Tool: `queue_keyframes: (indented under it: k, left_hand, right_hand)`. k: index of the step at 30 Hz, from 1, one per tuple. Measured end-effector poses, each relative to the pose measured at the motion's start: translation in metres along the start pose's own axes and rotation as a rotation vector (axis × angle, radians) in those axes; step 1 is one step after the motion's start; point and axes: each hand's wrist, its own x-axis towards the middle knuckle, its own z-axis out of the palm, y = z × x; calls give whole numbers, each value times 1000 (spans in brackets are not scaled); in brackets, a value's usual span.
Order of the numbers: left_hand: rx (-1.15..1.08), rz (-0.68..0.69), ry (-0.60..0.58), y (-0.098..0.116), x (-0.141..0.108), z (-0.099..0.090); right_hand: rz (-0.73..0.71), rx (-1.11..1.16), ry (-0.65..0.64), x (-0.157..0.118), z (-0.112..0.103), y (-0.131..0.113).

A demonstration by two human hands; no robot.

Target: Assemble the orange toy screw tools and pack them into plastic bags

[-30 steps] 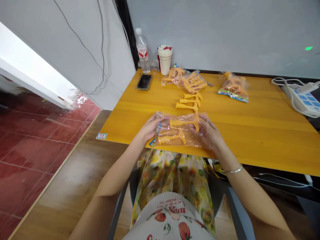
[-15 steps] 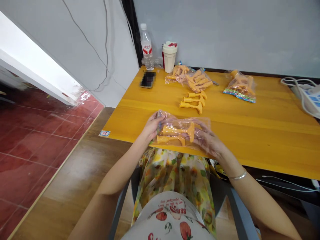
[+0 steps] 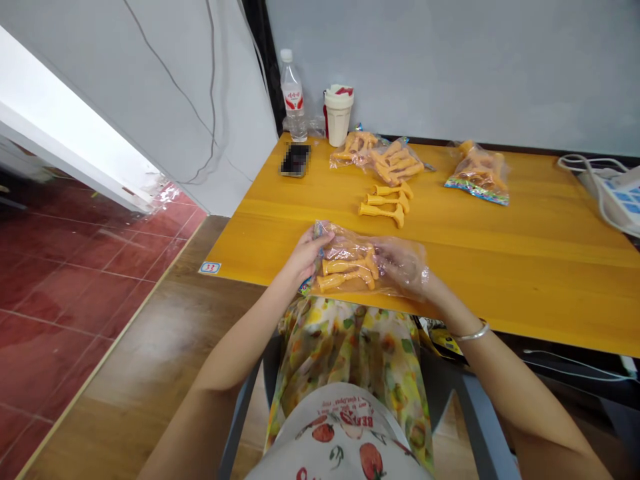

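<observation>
A clear plastic bag with a colourful printed edge lies at the front of the desk. My left hand is closed on its left end, thumb on top. Inside are two yellow-orange toy hammers, an upper one and a lower one, their heads towards the right. My right hand reaches into the bag from the right, up to about the wrist. Its fingers stretch out under the film beside the upper hammer's head; whether they touch it is blurred by the plastic. Three loose toy hammers lie just beyond.
Filled bags of hammers stand at the back, with another bag further right. A phone, a water bottle and a lidded cup are at the back left. A white cable lies at the right edge.
The upper hammer in the bag has shifted left and lies closer to the lower one. My right hand's fingers are now beside its head. My left hand keeps its hold on the bag.
</observation>
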Motion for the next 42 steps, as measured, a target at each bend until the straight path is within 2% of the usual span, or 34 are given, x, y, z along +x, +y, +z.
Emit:
queue_keyframes:
  k: [5,8,11,15,18,22,26,30,34,39,42]
  left_hand:
    - [1,-1,-31,-1,1,-1]
    - [-4,-10,-76,-1,2,-2]
    - [-27,38,-76,1,2,-6]
    - [-67,99,-56,5,0,-15]
    - [-14,107,-50,5,-1,-20]
    - [119,147,-87,0,1,-20]
    - [142,244,-30,-5,4,-21]
    - [222,311,-45,-7,2,-23]
    - [285,299,-65,-6,-1,-22]
    - [169,244,3,-4,-5,-21]
    - [98,229,46,-2,-7,-19]
  right_hand:
    - [61,185,89,8,9,10]
    - [31,206,68,10,12,15]
    - [-33,1,26,7,4,17]
    - [-98,-421,75,-4,-17,20]
    - [-140,-542,121,-12,-26,23]
    - [-162,-564,118,-15,-24,24]
    - [-211,-525,175,-12,-19,22]
    - [-120,-369,152,-10,-16,23]
    - [-79,-213,120,-11,-12,26]
    - [-214,-443,114,-6,-15,33]
    - [-220,-510,61,-4,-25,40]
